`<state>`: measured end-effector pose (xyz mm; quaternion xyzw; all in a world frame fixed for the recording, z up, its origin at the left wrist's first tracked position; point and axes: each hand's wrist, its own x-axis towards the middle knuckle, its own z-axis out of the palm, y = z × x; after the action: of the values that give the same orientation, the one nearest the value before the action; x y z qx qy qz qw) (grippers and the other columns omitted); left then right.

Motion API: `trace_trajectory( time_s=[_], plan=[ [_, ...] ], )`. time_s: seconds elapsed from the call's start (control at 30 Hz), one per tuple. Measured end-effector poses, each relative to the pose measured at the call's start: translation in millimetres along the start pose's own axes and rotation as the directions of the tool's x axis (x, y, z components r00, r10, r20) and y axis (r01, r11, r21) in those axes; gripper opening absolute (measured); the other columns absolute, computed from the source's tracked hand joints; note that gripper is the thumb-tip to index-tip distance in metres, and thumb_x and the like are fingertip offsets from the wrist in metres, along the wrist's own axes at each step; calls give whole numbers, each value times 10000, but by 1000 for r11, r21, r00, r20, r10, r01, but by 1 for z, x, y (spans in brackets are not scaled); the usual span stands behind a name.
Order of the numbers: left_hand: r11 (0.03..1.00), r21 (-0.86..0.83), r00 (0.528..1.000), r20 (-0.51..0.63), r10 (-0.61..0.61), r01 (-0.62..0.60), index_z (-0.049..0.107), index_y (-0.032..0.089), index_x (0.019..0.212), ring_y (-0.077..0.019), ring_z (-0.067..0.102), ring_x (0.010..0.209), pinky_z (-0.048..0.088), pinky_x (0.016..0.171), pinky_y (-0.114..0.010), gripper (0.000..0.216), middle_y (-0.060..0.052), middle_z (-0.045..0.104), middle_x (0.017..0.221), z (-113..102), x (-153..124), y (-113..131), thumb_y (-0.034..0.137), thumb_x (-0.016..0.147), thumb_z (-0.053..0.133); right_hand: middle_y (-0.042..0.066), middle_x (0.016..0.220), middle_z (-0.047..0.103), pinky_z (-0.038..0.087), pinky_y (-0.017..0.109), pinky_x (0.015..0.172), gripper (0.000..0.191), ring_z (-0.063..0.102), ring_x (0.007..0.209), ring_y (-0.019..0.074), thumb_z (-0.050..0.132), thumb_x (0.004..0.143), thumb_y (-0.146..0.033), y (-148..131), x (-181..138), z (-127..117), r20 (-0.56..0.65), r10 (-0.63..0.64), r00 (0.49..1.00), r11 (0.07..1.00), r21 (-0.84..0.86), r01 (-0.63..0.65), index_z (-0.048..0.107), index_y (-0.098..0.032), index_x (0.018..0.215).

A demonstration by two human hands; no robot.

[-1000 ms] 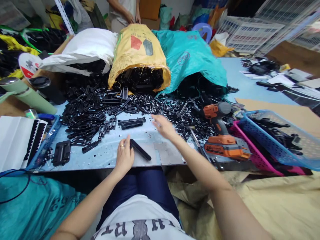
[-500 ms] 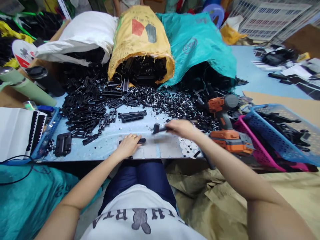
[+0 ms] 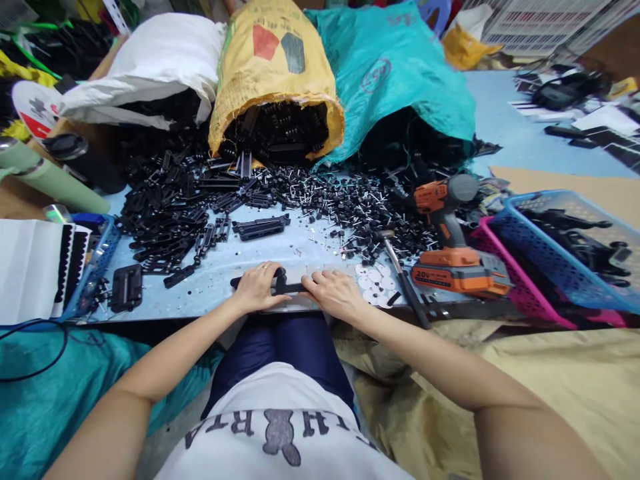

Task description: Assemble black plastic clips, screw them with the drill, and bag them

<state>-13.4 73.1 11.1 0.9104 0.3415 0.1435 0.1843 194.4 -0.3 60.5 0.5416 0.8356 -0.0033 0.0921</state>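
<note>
My left hand (image 3: pixel 259 288) and my right hand (image 3: pixel 334 292) meet at the near edge of the light blue table (image 3: pixel 225 273). Both press down on a long black plastic bar (image 3: pixel 280 285) lying flat between them, fingers curled over it. A small black piece sits on the bar between the two hands. Behind them a pile of black plastic parts (image 3: pixel 170 200) and small black pins with metal tips (image 3: pixel 350 207) covers the table. A pair of joined black bars (image 3: pixel 263 227) lies just beyond my hands.
An orange cordless drill (image 3: pixel 450 233) and a hammer (image 3: pixel 400 267) lie right of my hands. Blue (image 3: pixel 565 267) and pink (image 3: pixel 505 287) baskets hold black parts at the right. White (image 3: pixel 145 73), yellow (image 3: pixel 275 67) and teal (image 3: pixel 395 73) sacks lie at the back. A blue tray (image 3: pixel 95 267) sits left.
My right hand picked a small black piece from the pin pile and brought it back to the bar. My left hand turned the bar crosswise and holds it down.
</note>
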Motion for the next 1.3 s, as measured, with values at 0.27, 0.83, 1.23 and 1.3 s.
trace_trajectory(
  time_s=[0.27,0.83,1.23,1.3],
  plan=[
    [997,-33,996,-47,70,-72,467,178,1145,-254,590,1007,469,839,-364,572,-109,613,1069,-1,-3,-5,577,750,578,75,835,634,298,271,602,415,600,722,192,281,939,-505,5,10,-22,44,-66,997,998,9,65,554,-194,971],
    [1000,3,1000,1,-27,27,487,171,1163,-239,588,992,461,839,-342,518,-97,627,1044,4,9,0,507,782,585,74,822,621,256,278,607,395,561,723,166,333,939,-483,26,20,8,-102,-68,992,998,6,69,576,-172,953],
    [991,94,993,53,-103,98,628,69,968,-219,562,1005,426,864,-318,265,-164,610,1045,19,205,14,16,817,417,121,990,628,354,318,711,252,512,888,222,401,912,-167,94,41,51,-267,223,937,974,90,-206,602,-144,1062],
    [989,41,990,-2,-140,140,634,74,943,-218,582,976,434,855,-316,201,-157,623,1023,11,188,10,80,822,473,132,960,644,370,326,711,241,526,893,237,438,863,-94,113,57,45,-209,233,950,972,91,-218,630,-132,1003]
  ],
)
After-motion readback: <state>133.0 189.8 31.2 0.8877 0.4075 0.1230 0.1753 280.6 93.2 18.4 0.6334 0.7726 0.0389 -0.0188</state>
